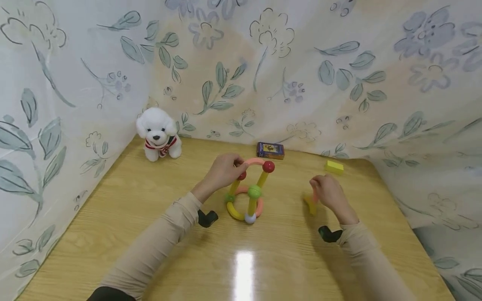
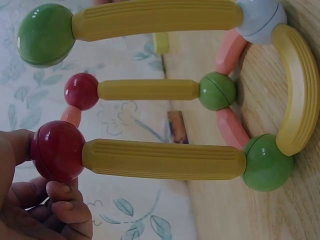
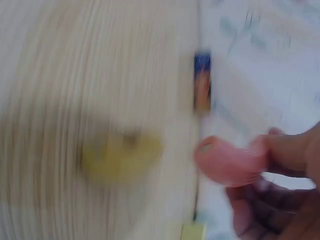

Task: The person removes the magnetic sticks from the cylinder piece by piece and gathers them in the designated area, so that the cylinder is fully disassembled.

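Observation:
A frame of toy sticks and balls stands on the table. Its base ring joins curved yellow and pink sticks (image 1: 260, 206) with green balls (image 2: 268, 162) and a pale blue ball (image 1: 250, 218). Three yellow sticks (image 2: 165, 159) rise from it, topped by a green ball (image 1: 254, 192) and two red balls (image 1: 268, 167). A curved pink stick (image 1: 254, 161) links the red balls. My left hand (image 1: 226, 169) pinches the nearer red ball (image 2: 58, 151). My right hand (image 1: 331, 192) holds a curved pink stick (image 3: 230, 161) above a curved yellow stick (image 1: 310, 205) on the table.
A white plush dog (image 1: 157, 131) sits at the back left. A small blue and orange box (image 1: 270, 151) lies at the back edge, and a yellow block (image 1: 334, 167) at the back right. Floral cloth (image 1: 233, 104) hangs behind the wooden table (image 1: 180, 267).

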### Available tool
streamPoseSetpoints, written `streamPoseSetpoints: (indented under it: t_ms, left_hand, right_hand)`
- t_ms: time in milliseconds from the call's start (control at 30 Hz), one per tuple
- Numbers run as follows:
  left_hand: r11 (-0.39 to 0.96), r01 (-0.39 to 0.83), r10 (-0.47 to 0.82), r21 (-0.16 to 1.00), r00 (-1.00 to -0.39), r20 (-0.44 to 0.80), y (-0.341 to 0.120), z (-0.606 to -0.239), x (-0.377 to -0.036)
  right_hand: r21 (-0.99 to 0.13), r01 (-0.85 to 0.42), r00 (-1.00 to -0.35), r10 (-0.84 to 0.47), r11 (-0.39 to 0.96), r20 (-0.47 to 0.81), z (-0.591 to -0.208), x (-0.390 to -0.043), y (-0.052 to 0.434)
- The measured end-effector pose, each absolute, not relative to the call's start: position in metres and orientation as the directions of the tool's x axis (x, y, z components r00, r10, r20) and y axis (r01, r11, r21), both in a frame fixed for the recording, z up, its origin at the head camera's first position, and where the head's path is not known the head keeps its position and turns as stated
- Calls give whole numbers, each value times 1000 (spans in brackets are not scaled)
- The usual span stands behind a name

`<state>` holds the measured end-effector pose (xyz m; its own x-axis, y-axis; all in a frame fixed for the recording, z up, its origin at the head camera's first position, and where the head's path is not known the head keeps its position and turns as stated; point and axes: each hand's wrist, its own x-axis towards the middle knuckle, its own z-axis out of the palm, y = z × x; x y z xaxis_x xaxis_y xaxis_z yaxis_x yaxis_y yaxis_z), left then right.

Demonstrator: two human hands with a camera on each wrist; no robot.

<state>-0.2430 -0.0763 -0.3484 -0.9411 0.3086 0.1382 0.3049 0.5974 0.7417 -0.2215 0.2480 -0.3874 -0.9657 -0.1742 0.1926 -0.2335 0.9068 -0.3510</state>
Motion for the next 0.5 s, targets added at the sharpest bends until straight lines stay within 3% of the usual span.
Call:
streamPoseSetpoints:
  t_ms: [200, 500]
  left_hand:
    - [602, 300, 314, 740, -941, 126, -79, -346, -246]
    - [584, 298, 323, 756, -939, 120, -76, -349, -247]
  right_hand:
    - [-319, -203, -974, -223, 926, -29, -401, -230, 277]
    - [-301, -165, -985, -170, 939, 11, -418, -230, 290]
